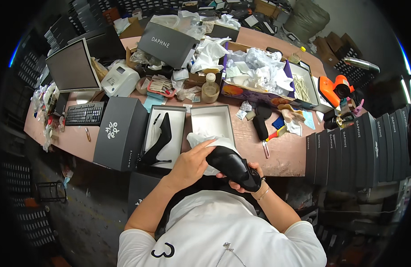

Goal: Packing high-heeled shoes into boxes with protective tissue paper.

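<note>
A glossy black high-heeled shoe (230,164) is held in front of my chest, over the table's front edge. My right hand (249,179) grips it from below, fingers wrapped around its lower right end. At the shoe's upper left end, my left hand (194,161) closes on white tissue paper (221,141) lying against the shoe. The palm side of the left hand is hidden. Left of the hands, a matching black high heel (161,140) lies in an open shoebox half (180,118). Beside that stands the other box half (230,116), with white paper inside.
A dark shoebox (121,133) stands left, near a keyboard (85,113) and monitor (74,66). Behind are a carton of crumpled paper (259,93) and a jar (210,91). A black blower-like tool (261,120) lies right, before a row of upright shoeboxes (343,153).
</note>
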